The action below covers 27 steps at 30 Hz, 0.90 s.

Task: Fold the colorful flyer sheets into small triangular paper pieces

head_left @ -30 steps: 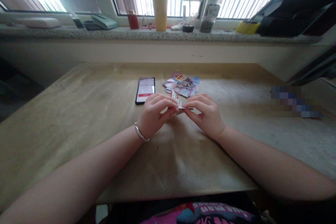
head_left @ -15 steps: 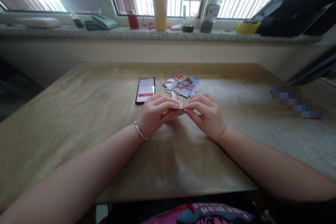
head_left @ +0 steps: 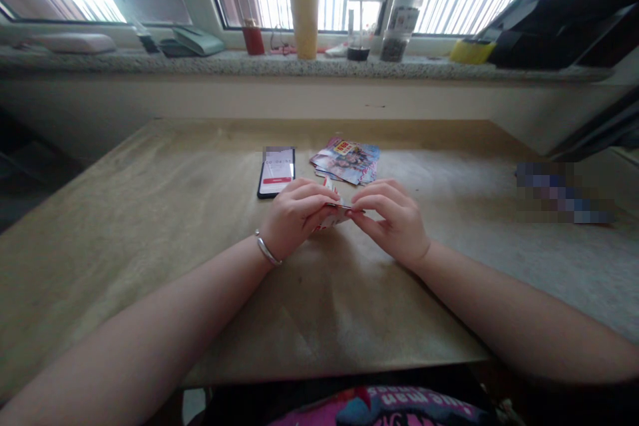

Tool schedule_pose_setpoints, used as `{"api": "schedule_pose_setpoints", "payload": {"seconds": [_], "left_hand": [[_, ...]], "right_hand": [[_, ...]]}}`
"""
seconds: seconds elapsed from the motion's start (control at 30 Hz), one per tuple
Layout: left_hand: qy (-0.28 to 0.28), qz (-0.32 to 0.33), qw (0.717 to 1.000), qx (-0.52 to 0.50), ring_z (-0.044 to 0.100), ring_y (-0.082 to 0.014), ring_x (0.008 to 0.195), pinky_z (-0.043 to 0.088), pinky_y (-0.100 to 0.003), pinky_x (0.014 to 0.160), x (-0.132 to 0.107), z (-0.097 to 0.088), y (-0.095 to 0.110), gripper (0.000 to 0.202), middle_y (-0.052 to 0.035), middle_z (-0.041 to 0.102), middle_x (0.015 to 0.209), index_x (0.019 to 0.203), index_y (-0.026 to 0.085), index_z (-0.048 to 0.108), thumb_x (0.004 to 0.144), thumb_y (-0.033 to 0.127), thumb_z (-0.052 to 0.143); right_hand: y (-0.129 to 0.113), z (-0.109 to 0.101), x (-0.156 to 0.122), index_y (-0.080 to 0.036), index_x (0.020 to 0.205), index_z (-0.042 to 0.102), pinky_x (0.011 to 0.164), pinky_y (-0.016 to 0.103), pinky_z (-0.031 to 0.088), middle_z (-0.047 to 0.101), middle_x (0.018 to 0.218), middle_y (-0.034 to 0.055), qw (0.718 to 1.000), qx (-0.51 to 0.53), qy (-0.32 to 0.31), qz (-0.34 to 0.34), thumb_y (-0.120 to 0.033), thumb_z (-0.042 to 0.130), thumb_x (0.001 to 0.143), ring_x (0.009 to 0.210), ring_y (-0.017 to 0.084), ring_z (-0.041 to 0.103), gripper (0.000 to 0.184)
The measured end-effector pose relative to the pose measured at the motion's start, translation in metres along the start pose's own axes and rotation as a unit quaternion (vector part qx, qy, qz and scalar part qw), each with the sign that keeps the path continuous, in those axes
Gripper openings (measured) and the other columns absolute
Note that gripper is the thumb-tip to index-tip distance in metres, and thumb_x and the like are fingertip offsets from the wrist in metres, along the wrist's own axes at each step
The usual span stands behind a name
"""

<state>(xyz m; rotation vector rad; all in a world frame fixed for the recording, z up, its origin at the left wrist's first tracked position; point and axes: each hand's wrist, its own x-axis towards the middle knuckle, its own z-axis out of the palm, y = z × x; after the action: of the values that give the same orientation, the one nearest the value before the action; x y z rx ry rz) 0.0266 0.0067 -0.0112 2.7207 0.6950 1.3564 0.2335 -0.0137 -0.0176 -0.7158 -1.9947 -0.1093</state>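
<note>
Between my hands, just above the table, is a small piece of folded printed paper [head_left: 333,216], white with red marks. My left hand [head_left: 298,210], with a silver bangle at the wrist, is closed on its left part, the thumb under and the fingers over. The thumb and index finger of my right hand [head_left: 389,216] pinch its right edge. My fingers hide much of the paper. Just beyond lies a loose stack of colourful printed sheets [head_left: 347,161], the top one with a yellow label. A phone [head_left: 277,173] with a lit timer screen lies left of the stack.
The table [head_left: 150,213] has a pale brown covering. A blurred-out item [head_left: 562,193] lies at its right side. Behind, a granite sill [head_left: 224,65] bears a tall yellowish cylinder [head_left: 304,6], a red-bodied container [head_left: 253,38], a yellow object [head_left: 472,51] and a black bag [head_left: 559,20].
The paper's upright flap now shows lower, and a folded edge reaches further right beneath my right fingers. My right index finger has shifted slightly; both arms stay in place.
</note>
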Motion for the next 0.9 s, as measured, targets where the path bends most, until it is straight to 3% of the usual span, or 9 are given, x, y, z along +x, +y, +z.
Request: {"api": "schedule_pose_setpoints", "payload": {"seconds": [0.3, 0.6, 0.9], "left_hand": [[0.001, 0.003, 1.0, -0.016, 0.062, -0.0163, 0.085, 0.047, -0.034, 0.079, -0.0032, 0.0043, -0.0032, 0.022, -0.0065, 0.071, 0.095, 0.093, 0.019, 0.067, 0.095, 0.03, 0.048], [-0.022, -0.008, 1.0, 0.02, 0.06, -0.0159, 0.093, 0.045, -0.034, 0.087, -0.0019, 0.0031, 0.0003, 0.023, -0.0032, 0.07, 0.1, 0.096, 0.023, 0.067, 0.095, 0.028, 0.045], [0.043, -0.012, 0.998, 0.036, 0.061, -0.0168, 0.086, 0.046, -0.034, 0.084, -0.0005, 0.0019, 0.0049, 0.016, -0.0022, 0.071, 0.09, 0.094, 0.023, 0.066, 0.087, 0.037, 0.06]], "right_hand": [[-0.0008, 0.0025, -0.0001, -0.023, 0.08, 0.06, 0.071, 0.032, 0.05, 0.067, 0.079, 0.0013, 0.998, 0.025, -0.016, 0.063, -0.023, 0.061, 0.084, 0.077, 0.016, 0.06, 0.005], [0.0004, 0.0037, 0.0003, -0.023, 0.078, 0.063, 0.071, 0.033, 0.049, 0.067, 0.076, 0.0006, 0.996, 0.054, -0.014, 0.065, -0.025, 0.063, 0.083, 0.075, 0.015, 0.059, 0.006], [-0.0006, 0.0018, 0.0, -0.023, 0.079, 0.064, 0.071, 0.032, 0.049, 0.067, 0.077, 0.0018, 0.998, 0.024, -0.012, 0.055, -0.024, 0.063, 0.084, 0.076, 0.016, 0.059, 0.005]]}}
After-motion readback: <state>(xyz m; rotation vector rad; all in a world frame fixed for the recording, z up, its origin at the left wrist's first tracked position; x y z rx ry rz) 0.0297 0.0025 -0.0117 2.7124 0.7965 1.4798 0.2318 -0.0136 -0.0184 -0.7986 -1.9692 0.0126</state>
